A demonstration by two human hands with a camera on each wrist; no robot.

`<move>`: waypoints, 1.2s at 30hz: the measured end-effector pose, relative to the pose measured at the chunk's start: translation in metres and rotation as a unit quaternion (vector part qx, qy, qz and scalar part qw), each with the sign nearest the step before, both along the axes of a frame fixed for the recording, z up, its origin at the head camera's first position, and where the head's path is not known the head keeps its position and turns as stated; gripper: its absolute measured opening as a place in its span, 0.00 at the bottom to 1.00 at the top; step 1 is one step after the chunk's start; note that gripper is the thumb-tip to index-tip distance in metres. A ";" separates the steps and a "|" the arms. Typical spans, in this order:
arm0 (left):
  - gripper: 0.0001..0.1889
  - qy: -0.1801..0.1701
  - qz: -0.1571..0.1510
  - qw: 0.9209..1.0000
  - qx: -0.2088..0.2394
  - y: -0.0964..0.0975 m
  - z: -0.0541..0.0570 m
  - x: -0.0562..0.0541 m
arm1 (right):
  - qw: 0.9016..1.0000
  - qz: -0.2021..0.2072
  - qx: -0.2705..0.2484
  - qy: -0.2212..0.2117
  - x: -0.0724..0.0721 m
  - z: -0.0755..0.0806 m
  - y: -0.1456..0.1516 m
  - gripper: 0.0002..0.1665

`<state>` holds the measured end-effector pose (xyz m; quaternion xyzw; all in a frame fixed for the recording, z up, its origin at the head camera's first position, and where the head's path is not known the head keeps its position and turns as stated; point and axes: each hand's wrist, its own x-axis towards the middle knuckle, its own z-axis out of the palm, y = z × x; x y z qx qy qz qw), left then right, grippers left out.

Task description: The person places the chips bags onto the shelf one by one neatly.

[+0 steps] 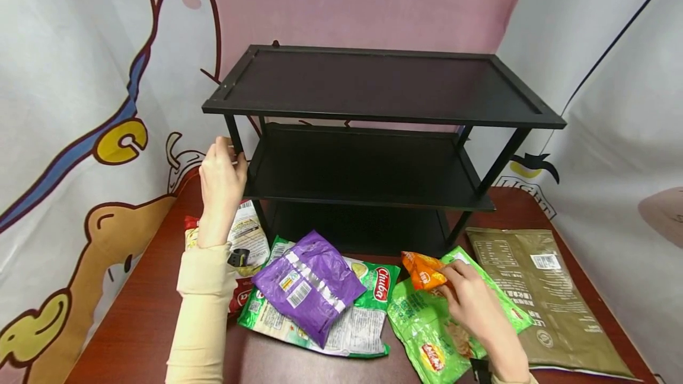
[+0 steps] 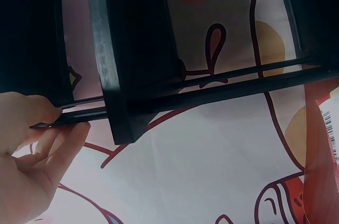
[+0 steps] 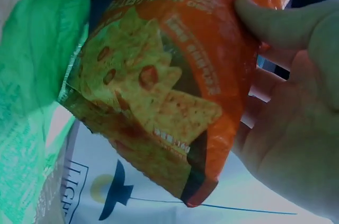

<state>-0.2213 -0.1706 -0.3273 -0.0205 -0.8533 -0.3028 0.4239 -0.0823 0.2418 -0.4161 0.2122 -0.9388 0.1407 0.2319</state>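
Note:
My left hand (image 1: 221, 179) grips the front left post (image 1: 233, 132) of a black three-tier shelf rack (image 1: 373, 90), between the top and middle tiers. In the left wrist view the thumb lies on one side of that post and the fingers on the other. My right hand (image 1: 477, 304) pinches a small orange bag of corn chips (image 1: 418, 268) by its edge. The right wrist view shows the bag's front, with chips printed on it and the thumb pressed on the orange film. Below it in the head view lie green Lay's chip bags (image 1: 427, 328), partly covered by my right hand.
A purple snack bag (image 1: 312, 289) lies across a green-and-white Chuba bag (image 1: 357, 325) before the rack. Behind my left forearm is a red-and-white bag (image 1: 248, 233). A large olive-brown packet (image 1: 539, 289) lies on the table (image 1: 128, 319) at right. Printed cloth hangs around the table.

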 end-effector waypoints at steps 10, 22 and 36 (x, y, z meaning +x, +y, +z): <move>0.10 -0.009 0.000 1.000 0.002 -0.001 -0.001 -0.001 | 0.994 -0.072 -0.082 -0.001 0.006 0.025 -0.003 0.18; 0.10 -0.005 -0.002 1.000 0.004 -0.001 -0.001 -0.001 | 0.984 -0.089 -0.151 -0.013 0.011 0.034 -0.006 0.18; 0.09 -0.001 0.003 1.000 -0.002 -0.001 -0.001 -0.001 | 0.983 -0.130 -0.083 -0.097 -0.004 0.006 0.006 0.13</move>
